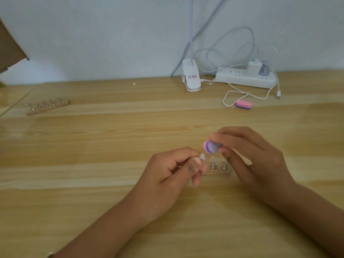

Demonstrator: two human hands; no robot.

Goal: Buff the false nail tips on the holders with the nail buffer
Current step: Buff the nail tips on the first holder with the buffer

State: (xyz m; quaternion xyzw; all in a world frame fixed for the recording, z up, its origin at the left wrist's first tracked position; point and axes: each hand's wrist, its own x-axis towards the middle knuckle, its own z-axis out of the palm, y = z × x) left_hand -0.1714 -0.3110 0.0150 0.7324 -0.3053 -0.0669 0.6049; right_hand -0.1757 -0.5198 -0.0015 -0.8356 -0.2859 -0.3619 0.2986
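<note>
My left hand point(173, 170) pinches a holder topped by a clear false nail tip point(202, 156), lifted a little off the wooden table point(93, 149). My right hand point(249, 155) grips a small pink and purple nail buffer point(211, 146) just above and to the right of that tip; whether they touch is unclear. Below the buffer, a wooden base point(217, 171) carries two more metal holders point(213, 166), one with a clear tip point(214, 159). My hands hide the rest of this base.
A second wooden base with several holders point(47, 107) lies at the far left. Another pink and purple buffer point(243, 104) rests beside a white cable at the back right. A clip lamp point(191, 77) and a power strip point(243, 76) stand against the wall.
</note>
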